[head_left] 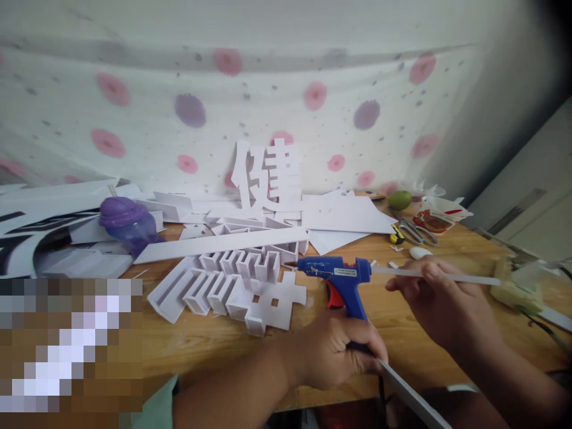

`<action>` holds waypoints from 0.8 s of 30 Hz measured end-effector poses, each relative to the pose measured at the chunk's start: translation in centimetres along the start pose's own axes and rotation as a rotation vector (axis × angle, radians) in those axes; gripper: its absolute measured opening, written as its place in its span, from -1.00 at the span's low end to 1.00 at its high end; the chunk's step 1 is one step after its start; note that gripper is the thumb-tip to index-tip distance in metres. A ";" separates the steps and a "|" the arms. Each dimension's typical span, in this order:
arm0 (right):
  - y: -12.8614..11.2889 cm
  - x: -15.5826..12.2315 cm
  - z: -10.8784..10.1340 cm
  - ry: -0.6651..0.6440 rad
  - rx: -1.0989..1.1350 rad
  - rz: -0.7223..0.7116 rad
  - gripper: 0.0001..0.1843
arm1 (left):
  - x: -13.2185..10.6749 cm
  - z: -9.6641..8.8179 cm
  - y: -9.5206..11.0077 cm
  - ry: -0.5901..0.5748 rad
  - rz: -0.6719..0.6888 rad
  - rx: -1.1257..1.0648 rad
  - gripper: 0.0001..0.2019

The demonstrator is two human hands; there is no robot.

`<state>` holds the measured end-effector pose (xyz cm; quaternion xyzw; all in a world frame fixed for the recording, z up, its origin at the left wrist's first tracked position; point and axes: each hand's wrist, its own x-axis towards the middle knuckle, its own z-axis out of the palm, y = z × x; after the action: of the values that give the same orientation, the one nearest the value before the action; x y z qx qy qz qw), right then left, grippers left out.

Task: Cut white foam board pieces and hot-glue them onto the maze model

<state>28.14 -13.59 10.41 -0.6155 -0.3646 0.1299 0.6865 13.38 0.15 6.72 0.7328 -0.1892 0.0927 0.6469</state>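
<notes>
My left hand [328,351] is wrapped round the handle of a blue glue gun [324,268] with a red trigger, its nozzle pointing left. A white strip [413,393] runs from under the same hand towards the lower right; whether the fingers grip it too is unclear. Pinched in my right hand [449,307] is a long translucent glue stick [476,279], whose front end meets the back of the gun. Left of the nozzle lies a white foam-board character with raised walls [232,286], a long white strip [214,244] behind it.
Against the patterned curtain leans a white cut-out character [268,176]. White sheets [346,213] lie beside it. A purple-lidded bottle [129,223] stands on the left. Scissors [417,231], a yellow tape measure [396,234], a green fruit [400,199] and a paper bowl [438,214] are at back right.
</notes>
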 end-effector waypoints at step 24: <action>-1.3 -0.7 1.2 -0.190 0.363 0.352 -0.66 | -2.0 -5.5 3.8 0.349 -0.227 -0.091 -0.75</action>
<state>26.50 -13.45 11.34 -0.5215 -0.2856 0.3675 0.7152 10.63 5.56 10.26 0.6922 0.0056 0.1360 0.7088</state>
